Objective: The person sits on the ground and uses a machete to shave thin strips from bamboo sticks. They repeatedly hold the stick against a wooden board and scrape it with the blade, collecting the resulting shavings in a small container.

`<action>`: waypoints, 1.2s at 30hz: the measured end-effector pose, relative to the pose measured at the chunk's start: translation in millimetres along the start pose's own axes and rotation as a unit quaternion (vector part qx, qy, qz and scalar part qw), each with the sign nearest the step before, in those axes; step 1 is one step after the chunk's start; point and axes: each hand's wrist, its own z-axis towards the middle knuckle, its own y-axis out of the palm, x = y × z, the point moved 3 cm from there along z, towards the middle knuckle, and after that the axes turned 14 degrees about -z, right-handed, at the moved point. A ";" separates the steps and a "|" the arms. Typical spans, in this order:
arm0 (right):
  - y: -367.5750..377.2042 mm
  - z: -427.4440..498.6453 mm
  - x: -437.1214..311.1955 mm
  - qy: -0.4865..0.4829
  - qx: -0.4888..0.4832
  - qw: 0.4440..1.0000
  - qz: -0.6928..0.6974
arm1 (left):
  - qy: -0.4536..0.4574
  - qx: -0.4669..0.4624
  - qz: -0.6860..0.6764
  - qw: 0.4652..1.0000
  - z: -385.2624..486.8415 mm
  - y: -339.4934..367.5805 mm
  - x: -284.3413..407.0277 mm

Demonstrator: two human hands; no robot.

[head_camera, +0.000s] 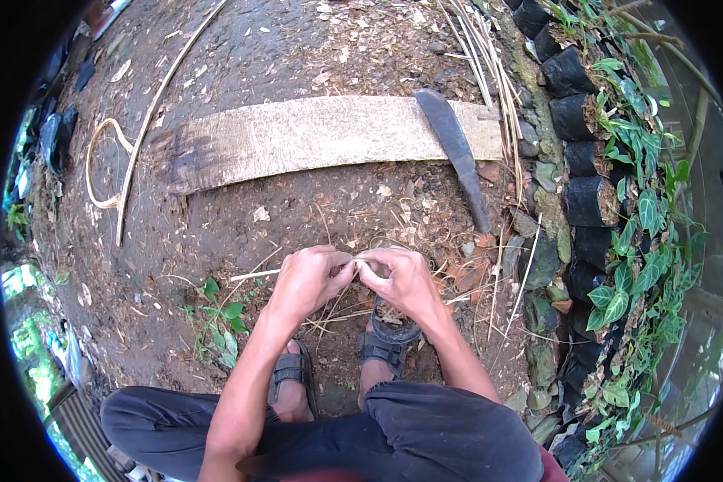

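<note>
My left hand (pixel 311 276) and my right hand (pixel 401 276) meet in front of me, thumbs and fingertips pinching a thin pale strip (pixel 359 262) of split cane or bamboo. Most of the held piece is hidden by the fingers. A pale strip end (pixel 254 275) juts out to the left of my left hand; whether it is the same piece, I cannot tell. Under my right wrist stands a small dark container (pixel 396 331) with shavings in it. Beyond the hands, a dark machete (pixel 449 134) lies across the right part of a wooden plank (pixel 313 132), its handle end towards me.
Several long pale strips (pixel 488 60) lie at the upper right, near a stone edging (pixel 544 175). Black plant bags (pixel 587 200) with leafy plants line the right side. A long cane (pixel 164 90) and a looped cane (pixel 90 165) lie left. Shavings litter the soil around my sandals (pixel 292 369).
</note>
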 end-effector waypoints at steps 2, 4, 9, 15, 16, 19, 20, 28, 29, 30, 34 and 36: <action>-3.8 -0.3 -1.0 0.017 -0.021 1.000 -0.010 | -0.023 0.010 -0.014 1.000 -1.0 1.2 0.0; -7.5 0.9 -1.7 0.018 -0.039 0.999 -0.008 | -0.017 0.022 -0.015 1.000 -2.2 2.4 3.3; -10.1 4.6 -2.2 -0.004 -0.028 1.000 -0.011 | -0.010 0.034 -0.008 0.999 -3.6 3.8 8.7; -5.2 2.0 -3.1 0.001 0.006 1.000 -0.013 | 0.011 0.042 0.027 0.999 -2.6 7.7 5.2; -4.3 0.5 -3.2 0.015 0.000 1.000 -0.009 | 0.011 0.045 0.028 0.999 -2.6 8.9 4.8; -2.7 -4.1 -3.4 0.046 -0.003 0.999 -0.006 | 0.008 0.055 0.031 0.998 -4.1 14.1 4.8; -2.5 -5.6 -3.0 0.054 -0.002 0.998 -0.008 | 0.004 0.059 0.030 0.998 -4.6 15.9 4.9; 2.6 -13.6 -5.0 0.082 0.060 0.995 0.016 | 0.003 0.114 0.040 0.993 -5.4 30.5 13.7; 3.0 -13.6 -5.4 0.104 0.065 0.992 0.015 | -0.005 0.135 0.031 0.990 -5.3 33.7 16.2; 0.0 -12.7 -5.0 0.102 0.078 0.992 0.009 | 0.013 0.152 0.025 0.988 -5.9 35.4 19.7; -29.2 -19.8 7.8 0.115 0.074 0.990 -0.046 | 0.042 0.192 -0.003 0.981 -6.4 23.8 19.5; -47.1 -35.3 22.4 0.155 -0.055 0.983 -0.077 | 0.024 0.185 -0.107 0.977 -2.1 5.6 8.4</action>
